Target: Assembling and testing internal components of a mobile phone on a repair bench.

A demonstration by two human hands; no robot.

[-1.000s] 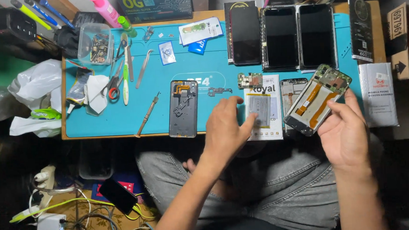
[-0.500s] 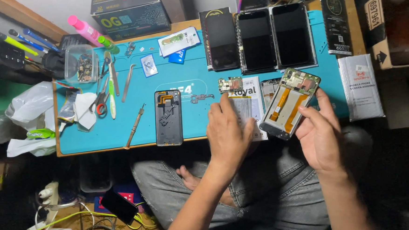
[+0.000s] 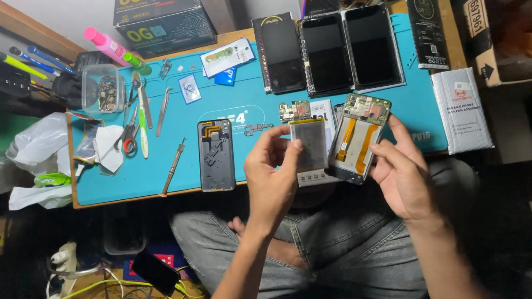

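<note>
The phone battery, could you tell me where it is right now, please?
In the head view the phone battery is held up in the left hand near the teal mat's front edge, just left of the opened phone frame held by the right hand.

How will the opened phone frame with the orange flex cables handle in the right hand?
Probably stiff: the phone frame sits tilted in the right hand without sagging. Likely fragile, since its orange flex cables and circuitry lie bare. The grip is by the edges only, so it may slip. The left hand holds a flat battery beside it.
</note>
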